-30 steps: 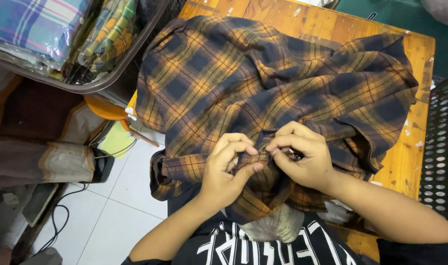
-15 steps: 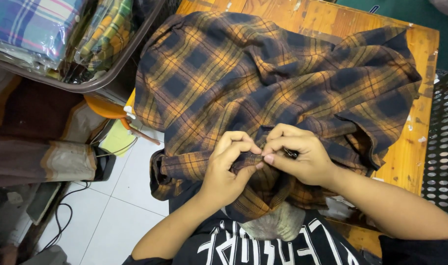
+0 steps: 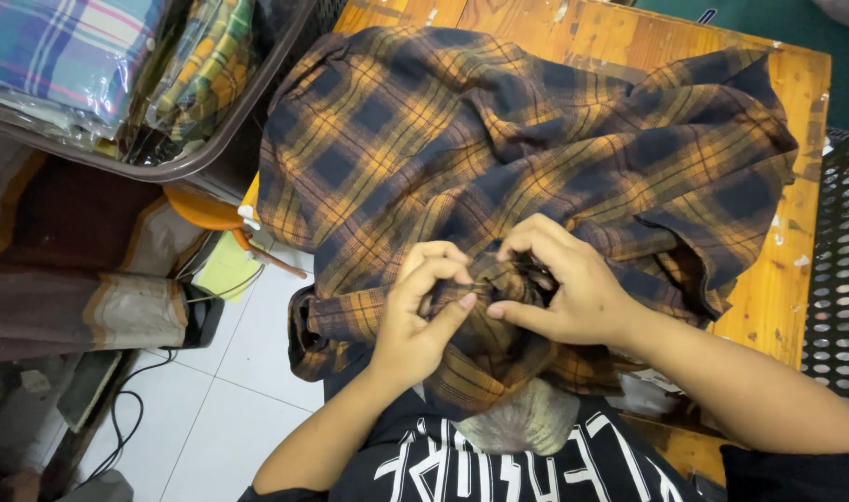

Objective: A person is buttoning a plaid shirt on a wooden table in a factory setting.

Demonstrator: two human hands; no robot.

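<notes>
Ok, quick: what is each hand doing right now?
Left hand: closed, pinching the plaid shirt at its near edge.
Right hand: closed, pinching the same fold of fabric.

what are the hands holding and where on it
Both the left hand and right hand pinch the plaid shirt at a bunched fold near its near edge.

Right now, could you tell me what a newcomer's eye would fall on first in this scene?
The big orange and dark blue plaid shirt spread rumpled over the wooden table dominates the view. At its near edge the left hand and right hand pinch a bunched bit of the cloth between their fingertips. At upper left, folded plaid fabrics lie packed in a bin.
</notes>
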